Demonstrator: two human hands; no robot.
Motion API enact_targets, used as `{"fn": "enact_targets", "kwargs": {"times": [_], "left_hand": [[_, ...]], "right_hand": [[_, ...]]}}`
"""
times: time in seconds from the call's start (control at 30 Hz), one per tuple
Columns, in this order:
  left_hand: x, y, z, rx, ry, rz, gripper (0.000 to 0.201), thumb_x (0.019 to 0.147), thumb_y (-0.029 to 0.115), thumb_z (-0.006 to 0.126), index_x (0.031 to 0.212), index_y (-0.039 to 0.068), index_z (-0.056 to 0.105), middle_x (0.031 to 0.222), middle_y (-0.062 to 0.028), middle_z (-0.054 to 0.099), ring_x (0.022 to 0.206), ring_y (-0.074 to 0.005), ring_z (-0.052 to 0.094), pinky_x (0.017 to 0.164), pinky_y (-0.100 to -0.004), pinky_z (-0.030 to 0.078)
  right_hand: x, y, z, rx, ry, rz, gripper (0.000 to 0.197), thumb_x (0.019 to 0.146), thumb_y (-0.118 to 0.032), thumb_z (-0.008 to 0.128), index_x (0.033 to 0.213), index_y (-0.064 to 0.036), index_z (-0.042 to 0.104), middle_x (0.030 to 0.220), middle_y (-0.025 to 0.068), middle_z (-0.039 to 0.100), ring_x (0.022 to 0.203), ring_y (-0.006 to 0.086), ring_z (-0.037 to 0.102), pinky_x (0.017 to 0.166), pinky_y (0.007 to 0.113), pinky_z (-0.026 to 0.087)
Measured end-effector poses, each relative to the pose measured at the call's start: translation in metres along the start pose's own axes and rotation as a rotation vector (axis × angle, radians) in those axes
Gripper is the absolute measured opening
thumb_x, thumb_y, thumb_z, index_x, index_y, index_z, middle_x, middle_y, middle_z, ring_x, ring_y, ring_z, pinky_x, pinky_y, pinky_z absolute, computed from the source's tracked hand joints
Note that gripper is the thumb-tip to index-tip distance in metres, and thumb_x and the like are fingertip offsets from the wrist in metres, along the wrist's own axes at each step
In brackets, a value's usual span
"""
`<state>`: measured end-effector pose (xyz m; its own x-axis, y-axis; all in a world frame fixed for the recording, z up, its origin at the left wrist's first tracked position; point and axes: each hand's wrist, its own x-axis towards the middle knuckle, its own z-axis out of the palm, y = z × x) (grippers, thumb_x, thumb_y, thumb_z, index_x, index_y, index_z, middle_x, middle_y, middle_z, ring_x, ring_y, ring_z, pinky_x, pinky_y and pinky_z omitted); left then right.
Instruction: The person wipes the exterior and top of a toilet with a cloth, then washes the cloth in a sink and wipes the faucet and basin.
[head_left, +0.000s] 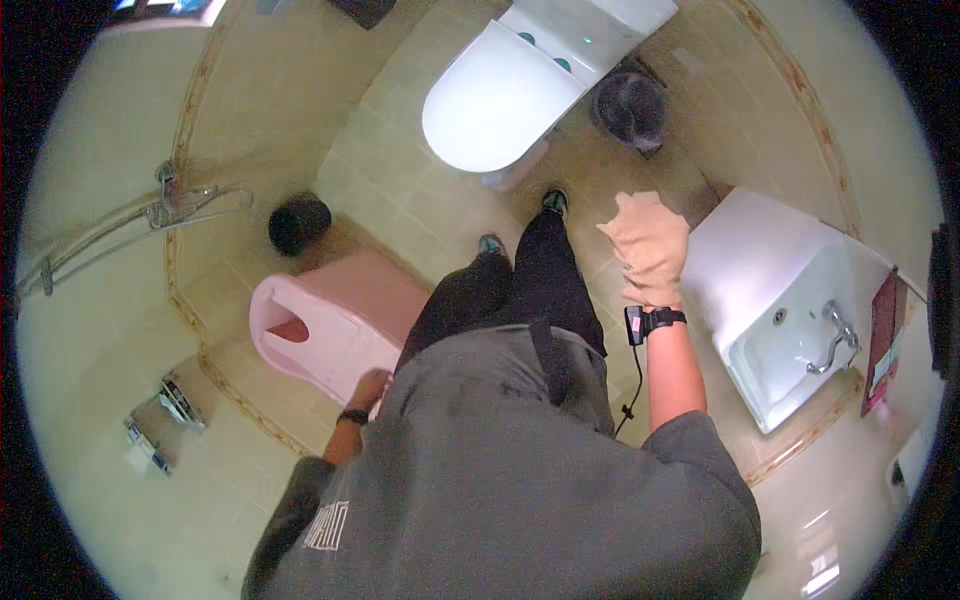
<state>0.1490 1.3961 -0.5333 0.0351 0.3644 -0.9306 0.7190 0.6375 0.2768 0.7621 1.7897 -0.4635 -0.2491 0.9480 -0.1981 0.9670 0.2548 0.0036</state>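
Note:
A pink plastic baby bathtub (pixel 345 335) is beside my left leg, tilted, with an oval opening near its far-left end. At its near edge, my left hand (pixel 373 388) grips the rim; part of the fingers is hidden behind the tub and my clothes. My right hand holds a peach-coloured cloth (pixel 650 245) out in front on the right, above the floor. That cloth drapes over the hand and hides the fingers. Below it, a black band with a small device (pixel 655 322) circles my right wrist, and a thin cable hangs from it.
A white toilet (pixel 495 105) with its lid down stands ahead. Beside it is a dark bin (pixel 628 110). To the right is a white washbasin (pixel 790 330) with a chrome tap (pixel 835 345). A black bucket (pixel 299 224) sits left, near a wall-mounted shower fitting (pixel 165 205).

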Motion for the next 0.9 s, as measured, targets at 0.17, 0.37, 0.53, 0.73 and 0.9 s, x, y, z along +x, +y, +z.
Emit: {"fn": "enact_targets", "kwargs": {"times": [0.17,0.37,0.53,0.73,0.9], "left_hand": [[-0.033,0.065,-0.006,-0.447,0.125,-0.263,0.041,0.108,0.034,0.049,0.121,0.001,0.069,0.098,-0.0121,0.075,0.083,-0.0225,0.072,0.075,-0.038,0.057],[0.077,0.19,-0.077,-0.459,0.131,0.003,0.041,0.108,0.032,0.053,0.129,-0.001,0.065,0.115,-0.0171,0.075,0.106,-0.0249,0.073,0.094,-0.0368,0.055],[0.144,0.222,-0.092,-0.04,-0.006,0.14,0.048,0.107,0.036,0.057,0.139,0.001,0.06,0.128,-0.0239,0.069,0.119,-0.0356,0.067,0.102,-0.0456,0.052],[0.183,0.128,-0.066,0.393,-0.47,0.001,0.081,0.1,0.054,0.062,0.161,0.009,0.035,0.164,-0.0336,0.028,0.149,-0.0501,0.035,0.122,-0.0505,0.034],[0.187,0.064,-0.088,0.369,-0.614,0.157,0.085,0.1,0.056,0.061,0.166,0.016,0.026,0.169,-0.0345,0.009,0.154,-0.0514,0.023,0.125,-0.051,0.029]], "right_hand": [[0.085,0.001,0.044,0.045,0.197,-0.106,0.031,0.073,-0.052,0.079,0.078,-0.023,0.068,0.081,-0.0022,0.063,0.085,0.0198,0.066,0.058,0.037,0.052],[0.135,0.0,0.125,0.016,0.153,-0.091,0.019,0.079,-0.038,0.074,0.081,-0.0196,0.067,0.085,0.0002,0.063,0.085,0.0229,0.065,0.064,0.036,0.05],[0.162,-0.01,0.143,0.005,-0.032,-0.149,0.02,0.081,-0.035,0.074,0.09,-0.0185,0.069,0.09,0.0013,0.064,0.093,0.0247,0.063,0.075,0.04,0.048],[0.136,-0.019,0.157,1.235,0.102,0.332,0.049,0.085,-0.034,0.075,0.131,-0.0214,0.062,0.123,0.0014,0.066,0.123,0.0239,0.056,0.109,0.044,0.043],[0.131,-0.026,0.172,0.071,0.27,0.029,0.056,0.092,-0.025,0.071,0.144,-0.0169,0.053,0.129,0.0009,0.066,0.122,0.0215,0.059,0.113,0.043,0.043]]}}
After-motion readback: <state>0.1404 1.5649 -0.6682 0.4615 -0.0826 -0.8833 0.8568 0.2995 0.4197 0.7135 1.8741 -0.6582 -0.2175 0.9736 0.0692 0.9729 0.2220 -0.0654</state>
